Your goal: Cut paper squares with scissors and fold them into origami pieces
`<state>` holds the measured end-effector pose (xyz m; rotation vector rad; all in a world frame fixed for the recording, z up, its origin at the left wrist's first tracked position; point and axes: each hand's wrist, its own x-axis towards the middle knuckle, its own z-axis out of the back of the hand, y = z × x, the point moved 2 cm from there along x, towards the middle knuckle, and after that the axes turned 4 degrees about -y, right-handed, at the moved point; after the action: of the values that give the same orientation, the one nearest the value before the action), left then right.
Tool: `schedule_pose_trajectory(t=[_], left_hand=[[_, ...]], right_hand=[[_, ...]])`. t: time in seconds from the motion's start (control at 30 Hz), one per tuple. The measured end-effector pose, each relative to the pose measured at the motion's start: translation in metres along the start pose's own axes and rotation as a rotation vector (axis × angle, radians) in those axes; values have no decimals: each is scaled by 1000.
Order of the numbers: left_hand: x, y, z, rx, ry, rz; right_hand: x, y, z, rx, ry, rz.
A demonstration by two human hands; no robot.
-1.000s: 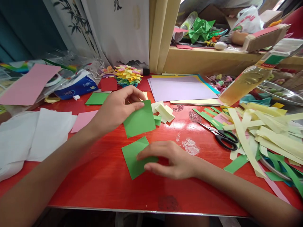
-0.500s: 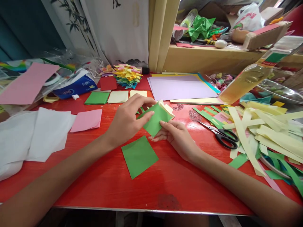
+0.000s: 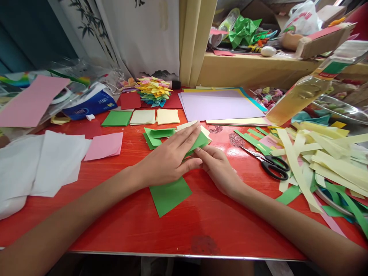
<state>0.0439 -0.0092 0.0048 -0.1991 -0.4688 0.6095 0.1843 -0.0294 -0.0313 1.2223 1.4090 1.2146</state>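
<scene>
A green paper square [image 3: 200,141] is between my hands above the red table [image 3: 138,230], mostly covered by my left hand. My left hand [image 3: 172,155] lies over it, fingers stretched and side by side. The thumb and fingers of my right hand [image 3: 214,159] pinch its lower right edge. Another green square [image 3: 171,195] lies flat just below my hands. Folded green pieces [image 3: 156,137] sit at the left fingers' far side, and cream paper [image 3: 206,132] shows behind the held sheet.
Black-handled scissors [image 3: 273,165] and heaped paper strips [image 3: 330,153] lie to the right, near a tilted bottle [image 3: 301,96]. Stacked colored sheets [image 3: 221,105] and small squares [image 3: 143,117] line the back. White sheets [image 3: 57,163] and pink squares [image 3: 104,146] are left.
My left hand has gone from pinching the green square's upper left side to lying over it with fingers extended. The folded green pieces behind it are now uncovered. My right hand barely moved.
</scene>
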Motion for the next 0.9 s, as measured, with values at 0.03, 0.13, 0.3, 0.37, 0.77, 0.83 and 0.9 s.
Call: schedule_pose_trajectory(t=[0.03, 0.13, 0.3, 0.37, 0.77, 0.83, 0.9], left_hand=[[0, -1, -1, 6, 13, -6], [-1, 0, -2, 29, 16, 1], [-3, 0, -6, 28, 11, -6], [-3, -2, -6, -18, 13, 0], [0, 1, 16, -373, -269, 357], [1, 2, 15, -431, -296, 371], [1, 1, 14, -487, -314, 377]], right_hand=[[-1, 0, 0, -40, -4, 9], [-3, 4, -1, -136, -4, 30], [-6, 11, -3, -257, -24, 106], [-6, 10, -2, -266, -67, 107], [-7, 8, -5, -287, -17, 201], [-8, 9, -5, -308, -53, 227], [-8, 9, -5, -310, -75, 234]])
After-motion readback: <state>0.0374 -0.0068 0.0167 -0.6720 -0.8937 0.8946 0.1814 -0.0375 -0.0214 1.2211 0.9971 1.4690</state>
